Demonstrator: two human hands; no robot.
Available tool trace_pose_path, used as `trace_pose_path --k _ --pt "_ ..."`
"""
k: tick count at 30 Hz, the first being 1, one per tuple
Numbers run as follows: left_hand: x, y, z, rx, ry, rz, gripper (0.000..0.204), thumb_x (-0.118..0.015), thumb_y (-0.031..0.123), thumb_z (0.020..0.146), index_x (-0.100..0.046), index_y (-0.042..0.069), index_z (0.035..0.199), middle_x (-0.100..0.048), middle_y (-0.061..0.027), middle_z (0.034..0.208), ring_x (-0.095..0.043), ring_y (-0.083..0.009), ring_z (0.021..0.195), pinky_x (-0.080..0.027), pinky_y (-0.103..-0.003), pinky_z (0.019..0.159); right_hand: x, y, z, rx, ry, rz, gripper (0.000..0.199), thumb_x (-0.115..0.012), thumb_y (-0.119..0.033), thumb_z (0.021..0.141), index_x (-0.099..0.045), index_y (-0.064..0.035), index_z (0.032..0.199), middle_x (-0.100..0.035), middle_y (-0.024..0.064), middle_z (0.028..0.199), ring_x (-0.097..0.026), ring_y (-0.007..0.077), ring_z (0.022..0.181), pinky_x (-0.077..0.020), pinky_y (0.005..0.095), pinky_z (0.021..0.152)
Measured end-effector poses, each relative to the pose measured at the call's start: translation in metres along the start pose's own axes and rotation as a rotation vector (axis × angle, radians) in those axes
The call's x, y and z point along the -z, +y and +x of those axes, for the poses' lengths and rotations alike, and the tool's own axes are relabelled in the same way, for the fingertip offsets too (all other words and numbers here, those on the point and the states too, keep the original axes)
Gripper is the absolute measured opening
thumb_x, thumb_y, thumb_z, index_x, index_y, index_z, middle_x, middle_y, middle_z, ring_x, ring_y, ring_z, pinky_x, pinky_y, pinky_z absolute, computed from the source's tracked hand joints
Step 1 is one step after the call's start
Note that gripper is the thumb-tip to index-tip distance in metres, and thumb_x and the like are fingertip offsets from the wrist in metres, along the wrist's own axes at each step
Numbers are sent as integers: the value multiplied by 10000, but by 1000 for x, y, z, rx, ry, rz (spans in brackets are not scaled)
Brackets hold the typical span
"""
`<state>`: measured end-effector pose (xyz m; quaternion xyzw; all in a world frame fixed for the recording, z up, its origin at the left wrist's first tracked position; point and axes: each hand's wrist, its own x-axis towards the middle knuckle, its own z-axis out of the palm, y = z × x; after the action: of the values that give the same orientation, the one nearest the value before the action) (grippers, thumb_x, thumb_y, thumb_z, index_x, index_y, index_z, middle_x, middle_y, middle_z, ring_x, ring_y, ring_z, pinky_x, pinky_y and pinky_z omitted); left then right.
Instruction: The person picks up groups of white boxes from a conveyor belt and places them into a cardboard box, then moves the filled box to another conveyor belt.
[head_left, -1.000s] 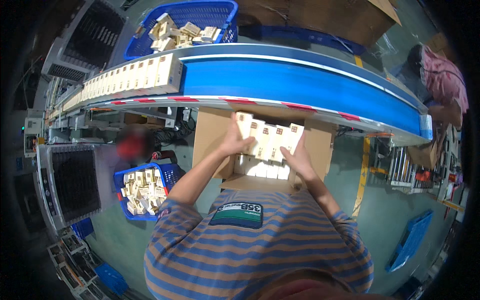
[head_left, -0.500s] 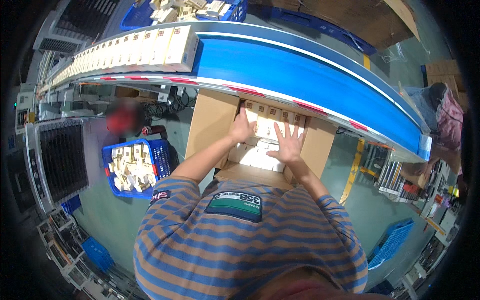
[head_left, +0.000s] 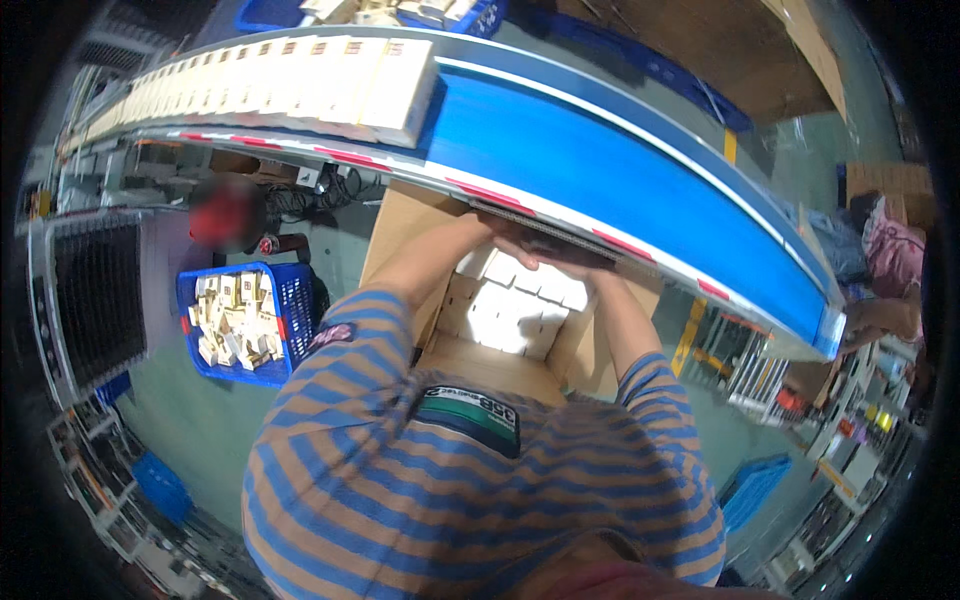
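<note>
Below the conveyor's near edge stands an open brown cardboard carton [head_left: 490,370], with several rows of small white boxes [head_left: 510,318] packed inside. Both my hands reach into its far end. My left hand [head_left: 512,240] comes in from the left, bent inward over the far boxes. My right hand [head_left: 578,258] lies opposite it in shadow, close to the left one. The conveyor's rim and the shade hide most of the fingers, so their grip does not show.
A blue conveyor belt [head_left: 560,150] crosses ahead, carrying a long row of upright white boxes [head_left: 395,90] on its left. To the left, a blue basket [head_left: 235,375] holds jumbled small boxes. Another blue basket [head_left: 480,22] stands beyond the belt. A person in red [head_left: 225,215] is at the left.
My hands have moved from spread on top of the boxes to the carton's far end, under the conveyor's rim. More nearer boxes show. The row on the belt has shifted right in view.
</note>
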<state>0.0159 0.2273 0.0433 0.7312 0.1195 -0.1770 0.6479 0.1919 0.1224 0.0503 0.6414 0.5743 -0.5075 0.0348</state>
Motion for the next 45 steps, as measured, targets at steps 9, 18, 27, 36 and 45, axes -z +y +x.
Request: trace_pose_path --k 9,18,27,36,45 --pt "-101 43 -106 244 575 804 812 -608 574 764 -342 136 1394 -342 -218 1387 -346 -450 1240 -385 -514 971 -75 -59 -87 44 569 -256 820 -690 -527 704 -425 -135 1374 -308 303 1407 -319 503 1268 -323 534 1014" --pt "-74 -22 -63 481 242 765 845 -637 491 766 -271 129 1436 -280 -179 1460 -268 -473 1302 -335 -489 1034 -87 -46 -17 -149 170 -424 906 -525 -707 729 -322 -173 1433 -340 266 1396 -313 499 1266 -302 510 1041" --pt "-38 44 -199 -283 1249 429 395 -695 232 759 -608 16 1078 -625 -174 1054 -592 -342 974 -471 -408 851 -17 -140 -84 262 357 79 640 -619 -427 822 -487 -25 1303 -520 238 1269 -519 359 1162 -404 425 986" --pt "126 75 -280 377 1526 931 936 -718 536 672 -412 -147 1234 -485 -300 1229 -457 -406 1149 -370 -438 983 85 -296 -2 389 784 144 721 -687 -388 764 -371 33 1255 -570 264 1142 -556 409 1072 -463 431 859" --pt "144 70 -286 227 1334 152 893 -755 444 705 -372 -133 1270 -570 -246 1145 -571 -293 1073 -451 -350 898 89 -260 -7 215 859 297 860 -741 -429 700 -351 65 1286 -588 261 1120 -588 344 1063 -468 368 879"
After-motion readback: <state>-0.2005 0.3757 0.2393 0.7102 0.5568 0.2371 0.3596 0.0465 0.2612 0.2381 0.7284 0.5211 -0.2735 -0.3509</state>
